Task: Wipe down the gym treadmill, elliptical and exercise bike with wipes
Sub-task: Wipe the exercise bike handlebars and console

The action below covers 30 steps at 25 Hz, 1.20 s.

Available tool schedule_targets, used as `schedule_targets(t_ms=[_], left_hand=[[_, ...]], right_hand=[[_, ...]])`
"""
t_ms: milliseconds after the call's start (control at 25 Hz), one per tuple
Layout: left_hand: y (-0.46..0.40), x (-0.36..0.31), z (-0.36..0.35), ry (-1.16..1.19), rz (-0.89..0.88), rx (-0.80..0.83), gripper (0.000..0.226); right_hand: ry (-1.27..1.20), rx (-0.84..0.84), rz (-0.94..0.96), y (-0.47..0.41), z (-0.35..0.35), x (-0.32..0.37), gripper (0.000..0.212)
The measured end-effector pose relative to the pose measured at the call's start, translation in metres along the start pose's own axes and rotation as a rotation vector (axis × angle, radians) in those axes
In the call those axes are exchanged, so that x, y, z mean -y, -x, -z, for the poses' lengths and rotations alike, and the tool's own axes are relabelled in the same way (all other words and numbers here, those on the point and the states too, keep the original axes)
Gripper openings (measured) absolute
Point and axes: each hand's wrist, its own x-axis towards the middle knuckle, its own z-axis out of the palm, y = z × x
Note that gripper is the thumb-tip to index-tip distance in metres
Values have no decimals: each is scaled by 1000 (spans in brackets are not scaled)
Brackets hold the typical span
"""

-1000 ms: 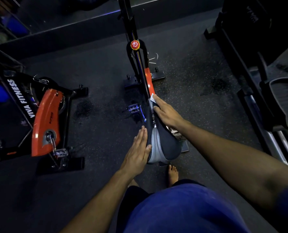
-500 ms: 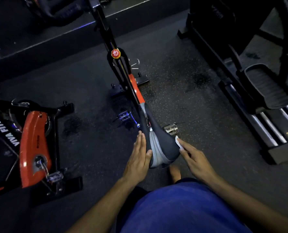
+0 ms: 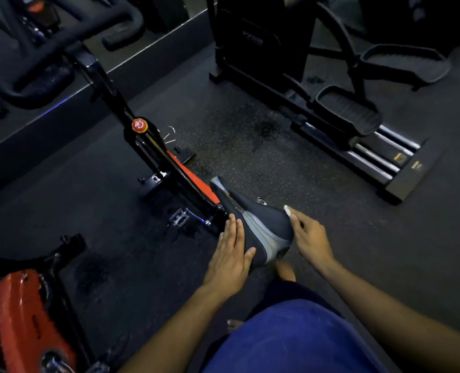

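At the rear right edge of the saddle (image 3: pixel 261 222), the right hand (image 3: pixel 308 238) pinches a white wipe (image 3: pixel 288 210) against the cover. Left hand (image 3: pixel 230 254) lies flat, fingers straight, along the saddle's left side. Saddle belongs to the exercise bike (image 3: pixel 153 146), black and orange frame, standing on dark speckled floor (image 3: pixel 250 146). Elliptical (image 3: pixel 341 111) stands well apart to the right; a second bike (image 3: pixel 27 316) is at lower left.

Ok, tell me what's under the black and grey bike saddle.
Below the black and grey bike saddle a bare foot shows on the dark floor. The saddle hides its own post and mount.
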Motion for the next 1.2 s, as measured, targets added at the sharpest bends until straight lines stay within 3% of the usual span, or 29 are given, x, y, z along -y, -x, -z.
schedule_targets(t_ms=[200,400,480,680,760,920,1040,1120,1200], left_hand=[[-5,19,-2,-71,-126,-1,75],[-7,35,13,-135,-245,41,75],[-17,48,26,-188,-367,46,72],[-92,97,74,-318,-520,28,65],[-121,112,91,-369,-612,37,63],[-147,131,102,-399,-859,100,62],[-156,139,109,-363,-956,153,60],[-170,148,118,-353,-1060,206,58],[-187,158,128,-346,-1161,263,58]], right_hand=[[-131,-316,-174,58,-33,3,36],[-200,-458,-272,67,-55,0,6],[-227,-466,-308,68,-61,5,8],[-32,-396,-73,68,-70,18,2],[64,-458,-19,70,-73,17,14],[175,-637,-113,67,-102,21,29],[405,-767,-165,46,-137,43,23],[548,-779,-140,24,-170,67,16],[496,-739,-131,-5,-205,100,18]])
